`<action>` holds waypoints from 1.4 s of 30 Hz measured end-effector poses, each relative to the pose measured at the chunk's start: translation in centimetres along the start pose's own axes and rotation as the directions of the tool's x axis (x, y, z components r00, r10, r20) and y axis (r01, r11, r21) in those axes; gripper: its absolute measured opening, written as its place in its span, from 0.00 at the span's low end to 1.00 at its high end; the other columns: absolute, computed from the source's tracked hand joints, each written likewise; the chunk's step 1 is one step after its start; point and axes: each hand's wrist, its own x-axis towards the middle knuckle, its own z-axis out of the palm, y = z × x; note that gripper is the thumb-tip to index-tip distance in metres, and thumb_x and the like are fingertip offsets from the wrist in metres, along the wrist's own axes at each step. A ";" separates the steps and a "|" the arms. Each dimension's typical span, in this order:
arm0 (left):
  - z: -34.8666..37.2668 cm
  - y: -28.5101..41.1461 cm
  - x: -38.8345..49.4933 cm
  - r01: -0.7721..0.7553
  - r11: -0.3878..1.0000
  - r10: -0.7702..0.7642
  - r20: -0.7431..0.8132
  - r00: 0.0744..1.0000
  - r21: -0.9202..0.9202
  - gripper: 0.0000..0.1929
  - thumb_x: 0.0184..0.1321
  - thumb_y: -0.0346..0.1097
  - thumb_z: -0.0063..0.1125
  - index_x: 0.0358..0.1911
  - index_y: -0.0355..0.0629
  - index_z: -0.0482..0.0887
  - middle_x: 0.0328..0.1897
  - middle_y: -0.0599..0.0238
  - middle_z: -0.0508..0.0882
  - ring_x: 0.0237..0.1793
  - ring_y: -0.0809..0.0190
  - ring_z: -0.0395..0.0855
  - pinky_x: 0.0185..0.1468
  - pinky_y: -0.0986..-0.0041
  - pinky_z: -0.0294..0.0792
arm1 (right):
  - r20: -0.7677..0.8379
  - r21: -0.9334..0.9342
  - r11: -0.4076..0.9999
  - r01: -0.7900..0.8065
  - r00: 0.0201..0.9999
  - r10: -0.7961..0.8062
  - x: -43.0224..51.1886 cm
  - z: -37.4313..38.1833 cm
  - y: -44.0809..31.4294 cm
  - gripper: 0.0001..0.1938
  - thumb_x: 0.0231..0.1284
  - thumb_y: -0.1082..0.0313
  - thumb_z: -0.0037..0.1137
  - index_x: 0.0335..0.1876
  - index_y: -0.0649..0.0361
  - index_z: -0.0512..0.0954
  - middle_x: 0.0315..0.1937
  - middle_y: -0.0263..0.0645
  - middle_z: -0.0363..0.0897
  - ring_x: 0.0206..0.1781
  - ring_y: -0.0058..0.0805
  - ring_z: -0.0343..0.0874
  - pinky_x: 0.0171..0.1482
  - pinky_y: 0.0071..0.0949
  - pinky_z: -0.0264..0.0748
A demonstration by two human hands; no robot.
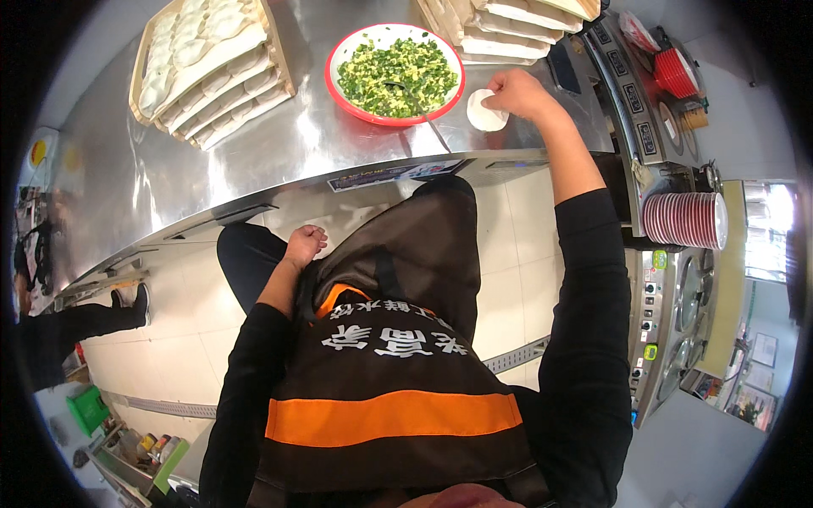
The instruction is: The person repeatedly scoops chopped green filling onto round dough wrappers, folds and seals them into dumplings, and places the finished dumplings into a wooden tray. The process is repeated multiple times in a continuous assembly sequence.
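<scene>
My right hand (pixel 522 94) pinches the upper right edge of a round white dough wrapper (pixel 485 118) at the steel counter. Whether the wrapper lies flat or is partly lifted I cannot tell. Left of it stands a red-rimmed white bowl (pixel 331 82) of chopped greens with yellow bits (pixel 394 70). A thin metal utensil (pixel 433 130) leans out over the bowl's near rim. Down by my lap, my left hand (pixel 306 244) is loosely closed, with nothing seen in it, beside the brown apron (pixel 419 247).
Stacked wooden trays (pixel 279 47) of dumplings stand on the steel counter (pixel 190 171) at left. More stacked trays (pixel 508 38) rise behind my right hand, near a dark phone (pixel 563 68). Red-and-white plates (pixel 683 220) are stacked at right. Another person's leg (pixel 89 327) shows at left.
</scene>
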 end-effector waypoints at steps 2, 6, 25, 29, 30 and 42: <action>0.0 -0.1 -0.1 -0.035 0.999 0.035 -0.010 0.999 -0.025 0.13 0.76 0.38 0.54 0.51 0.36 0.85 0.42 0.61 0.90 0.38 0.63 0.88 0.41 0.72 0.78 | 0.030 0.106 0.994 0.010 0.999 -0.013 -0.3 0.0 0.9 0.14 0.51 0.63 0.72 0.43 0.59 0.88 0.35 0.41 0.90 0.37 0.34 0.87 0.45 0.34 0.82; -0.2 -0.3 0.1 0.011 0.998 -0.011 -0.005 1.000 -0.058 0.13 0.76 0.37 0.53 0.51 0.35 0.85 0.42 0.61 0.90 0.39 0.63 0.89 0.42 0.72 0.79 | 0.087 0.306 0.952 0.012 0.995 -0.041 -2.1 -0.5 2.6 0.11 0.55 0.67 0.71 0.41 0.64 0.86 0.33 0.35 0.88 0.35 0.26 0.84 0.42 0.29 0.80; 13.2 24.2 -17.2 -0.940 0.152 0.961 0.176 0.213 0.307 0.20 0.65 0.34 0.68 0.60 0.39 0.83 0.64 0.54 0.85 0.61 0.45 0.84 0.63 0.58 0.77 | 0.042 0.987 0.149 -0.061 0.991 0.129 -16.3 9.7 -6.8 0.07 0.72 0.67 0.65 0.44 0.63 0.83 0.34 0.33 0.87 0.30 0.16 0.83 0.35 0.21 0.85; 13.6 22.6 -17.2 -0.896 0.370 0.909 0.101 0.403 0.244 0.24 0.65 0.33 0.68 0.64 0.38 0.81 0.61 0.51 0.86 0.57 0.47 0.87 0.61 0.60 0.79 | 0.018 0.996 0.086 -0.029 0.992 0.124 -17.4 13.4 -10.3 0.07 0.73 0.69 0.65 0.47 0.64 0.83 0.36 0.35 0.88 0.33 0.17 0.85 0.36 0.19 0.82; 13.4 21.9 -17.2 -0.870 0.444 0.876 0.098 0.472 0.216 0.24 0.65 0.33 0.68 0.65 0.38 0.81 0.61 0.50 0.86 0.55 0.49 0.88 0.59 0.62 0.80 | 0.014 0.997 0.080 -0.023 0.992 0.122 -17.4 14.0 -11.0 0.07 0.72 0.70 0.65 0.48 0.65 0.83 0.37 0.35 0.88 0.34 0.18 0.85 0.36 0.19 0.82; 12.2 20.5 -17.5 -0.650 0.742 0.668 0.105 0.737 -0.161 0.21 0.78 0.30 0.55 0.72 0.36 0.76 0.57 0.65 0.87 0.52 0.70 0.85 0.60 0.76 0.78 | -0.052 0.985 0.161 0.055 0.998 -0.023 -17.0 15.9 -13.0 0.10 0.70 0.75 0.65 0.52 0.67 0.85 0.40 0.35 0.89 0.39 0.18 0.84 0.45 0.20 0.81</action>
